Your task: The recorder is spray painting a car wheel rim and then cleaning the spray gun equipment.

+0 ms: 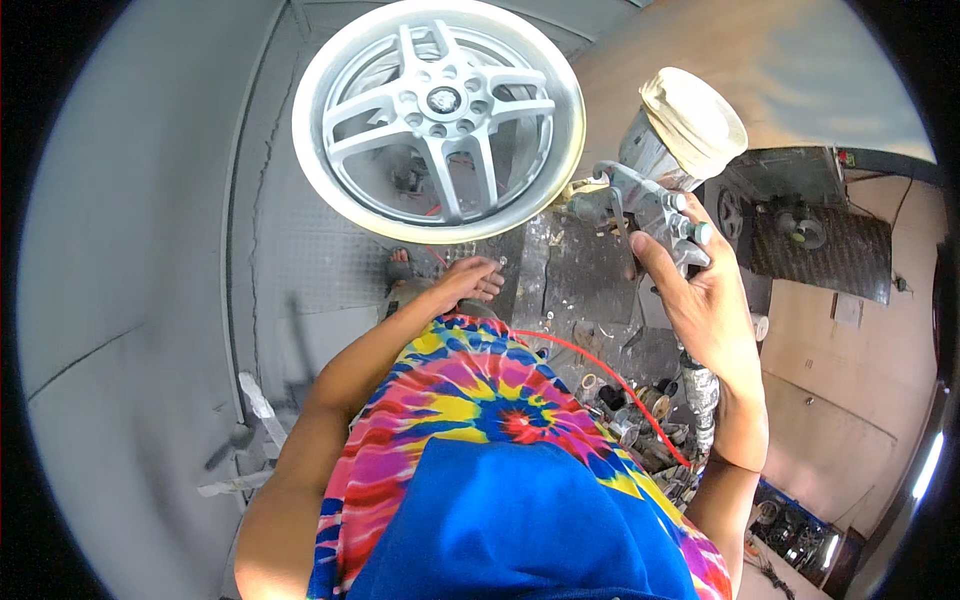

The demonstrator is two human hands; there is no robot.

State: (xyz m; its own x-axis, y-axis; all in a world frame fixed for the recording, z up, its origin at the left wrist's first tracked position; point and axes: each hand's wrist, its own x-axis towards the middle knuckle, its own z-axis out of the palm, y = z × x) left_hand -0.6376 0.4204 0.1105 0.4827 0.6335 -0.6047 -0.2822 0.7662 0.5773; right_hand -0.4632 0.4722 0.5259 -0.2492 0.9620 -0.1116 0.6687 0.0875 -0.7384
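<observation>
A silver-grey wheel with several double spokes and a pale rim (pixel 443 135) fills the upper middle. My right hand (pixel 700 300) grips a metal spray gun (pixel 660 205) to the right of the wheel; its cup (pixel 690 120) has a cream-coloured cover on top. The gun’s nose points toward the wheel. Below the wheel, my left hand (pixel 470 280) is held near my waist, fingers loosely bent and apart, with nothing visible in it. Whatever supports the wheel is mostly hidden.
A grey wall (pixel 120 300) curves along the left, with a pale stand (pixel 262 410) near it. A red hose (pixel 590 355) runs past cluttered cans and tape rolls (pixel 640 420) on the right. A fan (pixel 803 225) and dark panel sit farther right, above a bin of parts (pixel 785 530).
</observation>
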